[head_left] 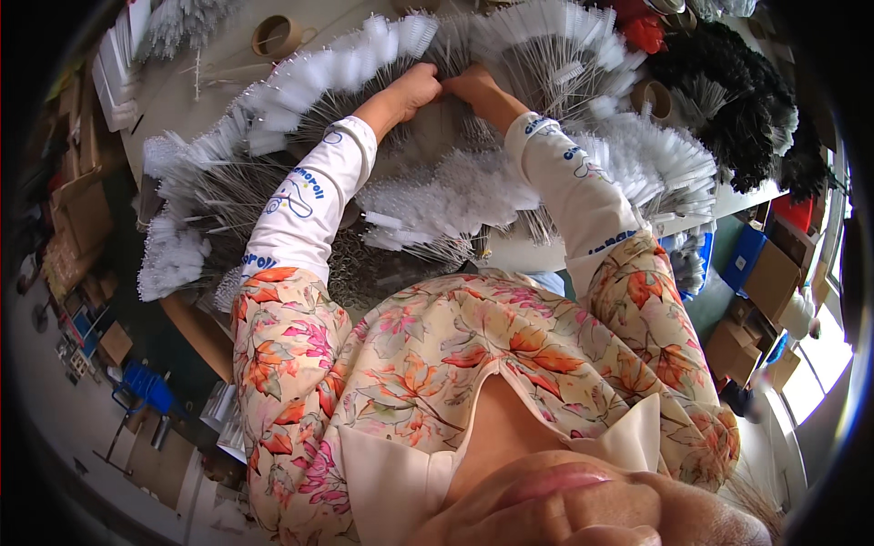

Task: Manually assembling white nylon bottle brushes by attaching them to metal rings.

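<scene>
My left hand and my right hand meet at the far side of the table, amid heaps of thin wire-stemmed brushes with white bristles. The fingers of the left are curled closed, and those of the right bend inward beside it. What they pinch is hidden by the hands. A long row of white brushes fans out to the left of my hands, and another cluster spreads to the right. Nearer to me, below my wrists, lies a further pile of white brushes.
Black-bristled brushes are heaped at the far right, near a tape roll. Another brown tape roll stands at the far left. Cardboard boxes and a blue bin sit beyond the table's right edge.
</scene>
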Demonstrator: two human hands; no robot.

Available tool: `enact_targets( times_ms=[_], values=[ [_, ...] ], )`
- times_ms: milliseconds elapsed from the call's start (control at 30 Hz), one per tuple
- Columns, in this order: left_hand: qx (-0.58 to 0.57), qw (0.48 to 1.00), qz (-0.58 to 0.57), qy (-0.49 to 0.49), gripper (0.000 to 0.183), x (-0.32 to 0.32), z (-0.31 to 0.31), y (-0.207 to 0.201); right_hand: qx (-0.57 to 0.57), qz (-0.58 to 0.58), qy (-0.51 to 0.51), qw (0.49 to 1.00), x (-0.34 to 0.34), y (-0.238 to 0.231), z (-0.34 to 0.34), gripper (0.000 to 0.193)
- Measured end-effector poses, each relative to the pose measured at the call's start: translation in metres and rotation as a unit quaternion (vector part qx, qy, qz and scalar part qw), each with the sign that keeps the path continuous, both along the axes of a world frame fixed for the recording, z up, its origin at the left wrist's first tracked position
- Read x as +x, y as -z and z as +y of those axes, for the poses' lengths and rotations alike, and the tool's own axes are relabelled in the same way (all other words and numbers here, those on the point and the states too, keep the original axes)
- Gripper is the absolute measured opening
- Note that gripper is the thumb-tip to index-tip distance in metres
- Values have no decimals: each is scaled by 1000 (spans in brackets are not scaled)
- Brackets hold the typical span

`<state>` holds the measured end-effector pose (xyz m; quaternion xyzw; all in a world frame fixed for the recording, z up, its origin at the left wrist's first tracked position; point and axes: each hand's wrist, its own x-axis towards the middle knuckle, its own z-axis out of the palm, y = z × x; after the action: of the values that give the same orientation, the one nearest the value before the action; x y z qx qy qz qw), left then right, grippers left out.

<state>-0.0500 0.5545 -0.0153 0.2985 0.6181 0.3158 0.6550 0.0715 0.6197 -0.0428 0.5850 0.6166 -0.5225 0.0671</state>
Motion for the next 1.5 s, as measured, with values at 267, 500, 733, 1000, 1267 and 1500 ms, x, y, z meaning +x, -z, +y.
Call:
enact_targets(
  times_ms=[267,500,733,1000,1267,1500],
  values=[
    [-19,953,287,-96,32,15,-2,12,-32,17,69,997,1,-15,-3,67],
    [-43,961,269,-46,33,16,10,10,65,-83,14,994,-3,-18,-6,65],
    [-121,983,23,-133,25,7,17,32,29,-23,50,998,4,3,1,69],
    [64,925,373,-45,44,8,17,14,-60,82,135,986,-1,-11,-3,59],
    [232,842,463,-153,59,-13,40,28,-109,151,214,959,2,-18,-8,36],
    [217,859,463,-22,26,-11,40,26,-99,297,182,932,8,-20,-14,29]
  ],
)
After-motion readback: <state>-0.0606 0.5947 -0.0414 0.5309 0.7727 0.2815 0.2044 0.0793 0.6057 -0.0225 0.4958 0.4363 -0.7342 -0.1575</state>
